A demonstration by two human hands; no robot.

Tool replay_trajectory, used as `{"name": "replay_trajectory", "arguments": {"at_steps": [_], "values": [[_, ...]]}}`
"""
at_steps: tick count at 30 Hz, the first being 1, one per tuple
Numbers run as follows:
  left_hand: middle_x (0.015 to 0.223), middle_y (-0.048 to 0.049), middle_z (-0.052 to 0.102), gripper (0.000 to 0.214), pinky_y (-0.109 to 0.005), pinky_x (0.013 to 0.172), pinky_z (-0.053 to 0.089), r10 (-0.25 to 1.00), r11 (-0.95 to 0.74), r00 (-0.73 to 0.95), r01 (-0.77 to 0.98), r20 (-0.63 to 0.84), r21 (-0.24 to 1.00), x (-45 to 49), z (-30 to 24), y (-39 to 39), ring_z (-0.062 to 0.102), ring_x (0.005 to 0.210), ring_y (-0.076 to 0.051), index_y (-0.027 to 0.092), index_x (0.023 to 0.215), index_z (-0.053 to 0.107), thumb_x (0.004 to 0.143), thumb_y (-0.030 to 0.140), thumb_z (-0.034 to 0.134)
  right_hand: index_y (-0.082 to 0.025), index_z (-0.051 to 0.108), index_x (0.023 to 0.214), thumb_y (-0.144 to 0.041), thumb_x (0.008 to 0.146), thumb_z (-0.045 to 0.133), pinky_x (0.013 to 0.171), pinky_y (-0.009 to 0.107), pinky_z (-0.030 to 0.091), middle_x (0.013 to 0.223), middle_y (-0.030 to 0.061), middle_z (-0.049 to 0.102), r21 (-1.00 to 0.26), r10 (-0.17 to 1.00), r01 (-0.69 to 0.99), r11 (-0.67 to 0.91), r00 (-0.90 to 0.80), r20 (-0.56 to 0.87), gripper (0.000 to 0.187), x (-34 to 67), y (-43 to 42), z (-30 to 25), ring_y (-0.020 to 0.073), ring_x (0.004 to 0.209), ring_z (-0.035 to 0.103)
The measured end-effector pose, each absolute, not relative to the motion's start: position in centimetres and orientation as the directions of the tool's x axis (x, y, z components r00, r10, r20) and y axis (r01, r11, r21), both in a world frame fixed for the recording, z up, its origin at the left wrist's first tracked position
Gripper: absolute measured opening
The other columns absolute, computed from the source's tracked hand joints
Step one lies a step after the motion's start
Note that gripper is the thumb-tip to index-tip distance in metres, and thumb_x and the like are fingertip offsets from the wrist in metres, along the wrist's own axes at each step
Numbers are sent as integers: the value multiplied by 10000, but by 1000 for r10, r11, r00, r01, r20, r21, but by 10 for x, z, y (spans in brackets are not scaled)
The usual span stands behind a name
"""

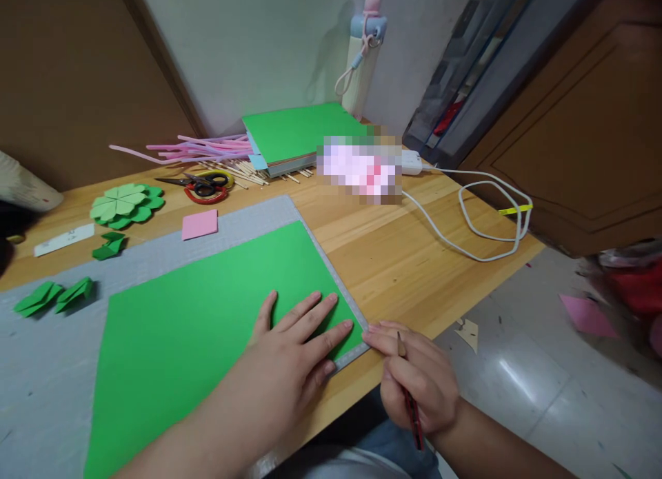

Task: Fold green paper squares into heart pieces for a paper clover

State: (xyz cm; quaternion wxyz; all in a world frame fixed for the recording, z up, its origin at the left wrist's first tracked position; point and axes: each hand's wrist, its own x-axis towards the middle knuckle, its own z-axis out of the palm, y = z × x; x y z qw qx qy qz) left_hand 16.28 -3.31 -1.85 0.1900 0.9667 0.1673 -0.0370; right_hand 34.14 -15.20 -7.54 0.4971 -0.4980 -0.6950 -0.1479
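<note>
Light-brown wooden tabletop (372, 245); near: left hand (297, 355) spread flat on green rectangular paper (207, 334), right hand (421, 382) gripping slim red-black pointed tool (414, 420).

Soft shadow (327, 55) darkens the wall (232, 52) behind the wooden table (424, 224), while glare (517, 380) streaks the seemingly blurred floor tiles (496, 431) to its right.

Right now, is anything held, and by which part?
The right hand grips what looks like a knife by its red handle; the left hand lies spread on the green paper.
</note>
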Motion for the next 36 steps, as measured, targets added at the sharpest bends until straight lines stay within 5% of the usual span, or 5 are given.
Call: {"name": "replay_trajectory", "arguments": {"at_steps": [3, 9, 20, 26, 36], "values": [[1467, -6, 397, 481, -572, 1057, 243, 344, -873, 932, 362, -114, 327, 162, -9, -13, 415, 1288, -278, 384, 1338, 427, 879, 272, 519, -141, 569, 818, -14, 616, 463, 701, 387, 611, 842, 119, 716, -275, 516, 854, 441, 10, 857, 262, 339, -150, -79, 232, 835, 699], [1081, -160, 606, 404, -430, 868, 433, 778, -621, 627, 776, -34, 110, 165, 9, 80, 543, 1048, -338, 130, 1035, 606, 771, 436, 619, -149, 581, 830, -2, 630, 475, 682, 361, 612, 800, 96, 723, -285, 505, 870, 402, 49, 862, 270, 334, -149, -77, 213, 793, 704], [914, -122, 655, 586, -327, 653, 418, 779, -566, 586, 810, -223, 153, 205, 2, 115, 600, 882, -317, 185, 850, 588, 584, 706, 626, -158, 579, 872, -21, 637, 461, 684, 343, 613, 785, 81, 729, -299, 525, 875, 380, 63, 849, 296, 334, -148, -72, 206, 770, 711], [929, -71, 640, 541, -278, 605, 399, 799, -532, 581, 803, -156, 268, 201, -5, 111, 593, 794, -231, 186, 981, 563, 692, 644, 570, -164, 574, 857, -20, 634, 452, 676, 340, 614, 777, 75, 727, -302, 506, 872, 385, 75, 859, 292, 334, -146, -73, 193, 755, 710], [625, 1, 577, 389, -258, 513, 311, 807, -506, 575, 789, -130, 349, 200, -8, 106, 509, 591, -172, 212, 748, 613, 750, 593, 537, -169, 551, 832, -19, 624, 453, 673, 363, 613, 804, 85, 729, -282, 502, 878, 387, 56, 863, 275, 335, -148, -78, 206, 780, 709]]}}
